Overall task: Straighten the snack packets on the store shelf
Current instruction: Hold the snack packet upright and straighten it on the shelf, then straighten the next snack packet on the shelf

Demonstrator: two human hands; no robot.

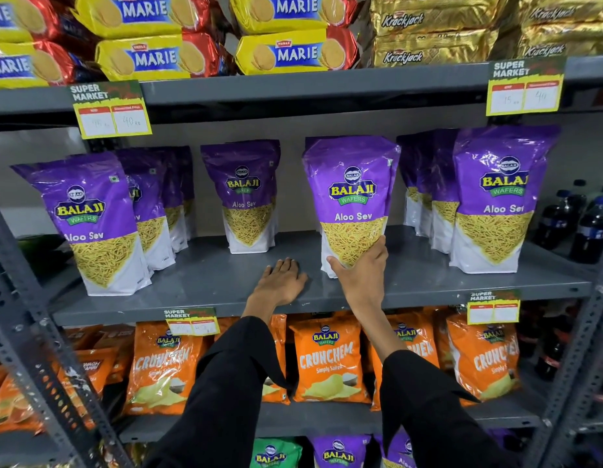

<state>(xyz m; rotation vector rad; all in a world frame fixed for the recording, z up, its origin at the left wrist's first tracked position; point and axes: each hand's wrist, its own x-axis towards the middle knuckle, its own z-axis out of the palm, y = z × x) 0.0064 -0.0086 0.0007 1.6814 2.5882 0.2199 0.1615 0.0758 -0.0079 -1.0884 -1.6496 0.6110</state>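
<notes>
Purple Balaji Aloo Sev packets stand on the grey middle shelf (225, 285). My right hand (359, 270) grips the bottom of the centre-right packet (352, 194), which stands upright near the shelf front. My left hand (281, 280) lies flat, palm down, on the bare shelf just left of it, holding nothing. Another packet (244, 194) stands further back in the middle. A row of packets starts with the front left packet (94, 224), and another row on the right is led by a front packet (499, 197).
Marie biscuit packs (286, 52) and gold Krackjack packs (435, 35) fill the shelf above. Orange Crunchem bags (327, 359) line the shelf below. Dark cola bottles (590, 224) stand at the far right. Price tags (112, 109) hang from the shelf edges.
</notes>
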